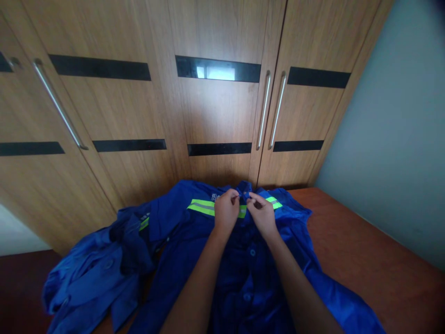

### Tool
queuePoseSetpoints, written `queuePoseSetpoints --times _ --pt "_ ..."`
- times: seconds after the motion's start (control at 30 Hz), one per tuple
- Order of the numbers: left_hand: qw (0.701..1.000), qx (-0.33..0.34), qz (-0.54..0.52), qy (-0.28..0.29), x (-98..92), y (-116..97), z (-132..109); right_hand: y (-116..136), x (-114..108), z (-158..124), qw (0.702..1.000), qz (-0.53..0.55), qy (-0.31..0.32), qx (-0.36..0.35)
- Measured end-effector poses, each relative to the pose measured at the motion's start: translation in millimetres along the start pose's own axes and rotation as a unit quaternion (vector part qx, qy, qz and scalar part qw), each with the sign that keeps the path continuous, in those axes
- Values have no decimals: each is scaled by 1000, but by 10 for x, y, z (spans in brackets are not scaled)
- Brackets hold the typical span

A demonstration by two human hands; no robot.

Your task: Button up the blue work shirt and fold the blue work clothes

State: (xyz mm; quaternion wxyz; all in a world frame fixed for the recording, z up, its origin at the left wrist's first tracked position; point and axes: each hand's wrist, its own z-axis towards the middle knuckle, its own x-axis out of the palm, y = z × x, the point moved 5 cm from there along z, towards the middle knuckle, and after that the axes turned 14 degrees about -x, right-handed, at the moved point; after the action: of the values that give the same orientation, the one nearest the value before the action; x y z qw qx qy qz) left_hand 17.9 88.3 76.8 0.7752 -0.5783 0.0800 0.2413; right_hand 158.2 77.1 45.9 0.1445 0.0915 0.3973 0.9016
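Note:
A blue work jacket (194, 232) with yellow-green reflective strips lies spread on a reddish-brown surface, its collar (245, 186) toward the wardrobe. At the front opening just below the collar, my left hand (226, 208) pinches the jacket's edge between thumb and fingers. My right hand (261, 212) is closed on the facing edge, close beside the left. A small round spot, perhaps a button, shows between the fingertips, too small to make out. Lower on the front, large buttons (252, 253) run down the middle. Both forearms cover part of the jacket.
To the left lies a second blue garment (104, 273), crumpled, with buttons and a reflective strip. A wooden wardrobe (219, 109) with black strips and metal handles (264, 111) rises directly behind. The reddish-brown surface (361, 246) extends right to a pale wall (399, 153).

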Motion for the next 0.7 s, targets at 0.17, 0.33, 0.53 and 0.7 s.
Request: queuePoseSetpoints --times 0.17,0.33,0.53,0.7 --pt "1000 -2 9 -9 14 94 -89 92 45 -56 987 -107 68 -101" --pt "1000 5 16 -4 21 132 -108 45 52 -66 969 -173 118 -132" --pt "999 17 50 -4 -2 137 -108 -13 71 -91 952 -225 157 -133" --pt "996 24 80 6 -2 115 -107 -15 79 -94 945 -250 172 -120"
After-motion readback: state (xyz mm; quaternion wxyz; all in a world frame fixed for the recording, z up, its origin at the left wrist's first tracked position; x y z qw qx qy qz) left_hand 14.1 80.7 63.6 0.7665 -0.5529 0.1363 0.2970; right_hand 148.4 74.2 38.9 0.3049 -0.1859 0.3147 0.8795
